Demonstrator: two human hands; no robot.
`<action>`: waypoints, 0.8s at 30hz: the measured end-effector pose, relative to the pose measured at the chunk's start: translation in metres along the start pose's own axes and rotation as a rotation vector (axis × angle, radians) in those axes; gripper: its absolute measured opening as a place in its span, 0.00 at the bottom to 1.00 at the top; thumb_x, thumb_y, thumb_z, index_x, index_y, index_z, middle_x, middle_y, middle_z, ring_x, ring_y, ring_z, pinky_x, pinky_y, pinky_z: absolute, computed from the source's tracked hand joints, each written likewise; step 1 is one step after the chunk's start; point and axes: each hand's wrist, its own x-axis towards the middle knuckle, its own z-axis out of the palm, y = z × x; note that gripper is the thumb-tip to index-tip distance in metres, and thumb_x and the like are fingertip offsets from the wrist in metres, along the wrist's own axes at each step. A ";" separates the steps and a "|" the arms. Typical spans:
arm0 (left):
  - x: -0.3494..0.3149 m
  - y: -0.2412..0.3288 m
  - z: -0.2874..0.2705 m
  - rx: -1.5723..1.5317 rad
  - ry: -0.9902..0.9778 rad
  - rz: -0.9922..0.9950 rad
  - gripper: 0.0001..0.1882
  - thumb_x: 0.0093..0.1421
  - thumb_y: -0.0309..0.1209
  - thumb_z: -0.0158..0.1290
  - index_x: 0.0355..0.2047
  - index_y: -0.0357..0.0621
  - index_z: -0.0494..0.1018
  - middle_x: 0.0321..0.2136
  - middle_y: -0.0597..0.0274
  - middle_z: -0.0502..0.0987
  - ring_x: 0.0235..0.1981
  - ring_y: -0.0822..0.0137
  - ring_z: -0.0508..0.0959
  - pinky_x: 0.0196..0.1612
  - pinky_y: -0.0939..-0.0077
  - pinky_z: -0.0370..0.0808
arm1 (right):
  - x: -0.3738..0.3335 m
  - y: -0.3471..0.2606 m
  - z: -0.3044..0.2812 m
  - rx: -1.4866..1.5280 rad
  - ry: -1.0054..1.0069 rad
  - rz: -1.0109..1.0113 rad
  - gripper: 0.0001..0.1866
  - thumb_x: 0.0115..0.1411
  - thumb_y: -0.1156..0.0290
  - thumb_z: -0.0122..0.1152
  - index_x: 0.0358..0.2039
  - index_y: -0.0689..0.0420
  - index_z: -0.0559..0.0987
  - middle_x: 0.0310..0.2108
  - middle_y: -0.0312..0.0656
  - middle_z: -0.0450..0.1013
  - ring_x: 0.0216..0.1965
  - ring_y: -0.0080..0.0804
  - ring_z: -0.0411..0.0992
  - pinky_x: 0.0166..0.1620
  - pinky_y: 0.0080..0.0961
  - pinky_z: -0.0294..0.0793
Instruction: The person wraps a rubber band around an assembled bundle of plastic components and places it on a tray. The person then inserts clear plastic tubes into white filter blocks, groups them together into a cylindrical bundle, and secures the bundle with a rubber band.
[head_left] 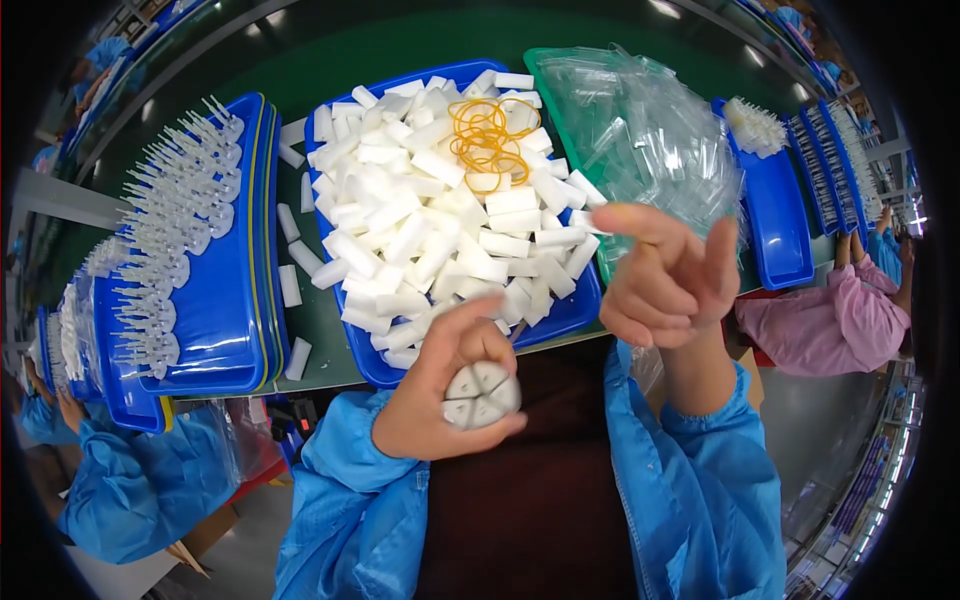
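My left hand [412, 398] is wrapped round a bundle of white wedge-shaped pieces [480, 395], seen end-on as a disc of several segments. It is held over my lap, just in front of the near edge of a blue tray [375, 370]. White foam pieces [415, 225] are heaped in that tray, and a tangle of yellow-orange rubber bands [490, 140] lies on top. My right hand [665, 285] is raised over the tray's right edge. Its index finger and thumb are stretched apart, the other fingers are curled, and nothing shows in it.
A green tray [545, 75] of clear plastic sleeves [650, 140] stands right of the foam. Stacked blue trays [235, 290] with clear spiked parts [180, 220] stand at left. Loose foam pieces [305, 257] lie between. Co-workers sit on both sides, in blue [150, 500] and pink [810, 335] sleeves.
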 end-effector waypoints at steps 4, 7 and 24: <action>0.008 -0.012 0.001 0.953 0.251 0.082 0.53 0.45 0.15 0.58 0.65 0.43 0.35 0.33 0.58 0.68 0.33 0.73 0.71 0.38 0.78 0.70 | 0.017 0.007 0.035 -0.869 -0.146 0.216 0.34 0.56 0.47 0.55 0.50 0.67 0.66 0.15 0.30 0.67 0.12 0.17 0.61 0.19 0.18 0.62; 0.012 -0.008 0.007 0.835 0.279 0.067 0.55 0.45 0.15 0.57 0.65 0.46 0.32 0.32 0.59 0.68 0.32 0.72 0.71 0.37 0.79 0.69 | 0.011 0.025 0.058 -1.397 -0.518 0.252 0.30 0.50 0.54 0.66 0.48 0.62 0.72 0.18 0.36 0.71 0.12 0.24 0.63 0.18 0.20 0.59; 0.015 -0.034 0.001 1.087 0.379 0.562 0.57 0.43 0.14 0.61 0.63 0.47 0.32 0.38 0.56 0.65 0.33 0.66 0.71 0.34 0.76 0.71 | 0.001 0.030 0.009 -0.754 0.067 0.225 0.30 0.51 0.80 0.60 0.56 0.62 0.66 0.48 0.50 0.71 0.31 0.31 0.78 0.29 0.17 0.76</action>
